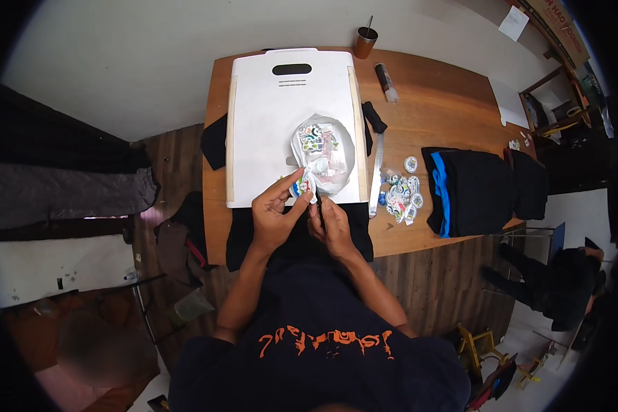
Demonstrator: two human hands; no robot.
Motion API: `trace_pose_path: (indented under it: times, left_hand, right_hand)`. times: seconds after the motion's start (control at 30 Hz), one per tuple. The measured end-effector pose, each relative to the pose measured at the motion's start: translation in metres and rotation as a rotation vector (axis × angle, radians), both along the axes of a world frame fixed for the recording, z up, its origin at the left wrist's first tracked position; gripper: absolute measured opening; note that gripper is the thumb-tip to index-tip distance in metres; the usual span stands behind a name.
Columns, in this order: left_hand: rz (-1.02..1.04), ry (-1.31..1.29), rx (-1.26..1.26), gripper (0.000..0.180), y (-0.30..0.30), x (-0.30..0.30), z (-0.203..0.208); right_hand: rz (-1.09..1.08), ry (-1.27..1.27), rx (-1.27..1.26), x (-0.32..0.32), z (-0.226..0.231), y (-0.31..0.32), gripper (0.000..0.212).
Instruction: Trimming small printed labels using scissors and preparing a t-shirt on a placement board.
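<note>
My left hand (276,209) pinches a small colourful printed piece (301,185) between thumb and fingers, over the near edge of a white board (261,137). Close beside it, my right hand (333,226) is closed around a slim dark tool (318,206) whose tip meets the printed piece; its kind is hard to make out. Just beyond both hands, a round white container (351,154) lies on the board with printed scraps (323,144) inside. Right of the board is a pile of small cut-out printed pieces (402,199), several of them round.
A metal ruler (376,175) lies between board and pile on the wooden table (439,89). Folded black garments (470,192) with a blue strip are at the right. A brown cup (365,44) and a dark tube (386,82) stand farther back. Another person (563,281) is at far right.
</note>
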State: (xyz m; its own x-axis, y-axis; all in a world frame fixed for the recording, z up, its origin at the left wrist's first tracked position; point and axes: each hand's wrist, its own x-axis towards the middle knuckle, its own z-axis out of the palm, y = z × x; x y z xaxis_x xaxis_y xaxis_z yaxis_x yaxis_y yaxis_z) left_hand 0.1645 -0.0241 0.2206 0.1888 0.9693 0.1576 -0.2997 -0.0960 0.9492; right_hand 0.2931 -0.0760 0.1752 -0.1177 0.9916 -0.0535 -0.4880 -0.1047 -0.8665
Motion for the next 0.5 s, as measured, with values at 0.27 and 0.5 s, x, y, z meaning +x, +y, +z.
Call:
trace_pose_path:
  times: [0.27,0.5]
  left_hand:
    - [-0.028,-0.018,-0.035,0.047,-0.0010,-0.0008,0.0004]
    - [-0.039,-0.018,-0.053,0.047,-0.0009,-0.0011,-0.0011]
  right_hand:
    - [-0.005,-0.022,-0.001,0.0009,-0.0005,-0.0004,0.042]
    - [-0.005,-0.014,-0.001,0.0015,-0.0023,0.0000,0.042]
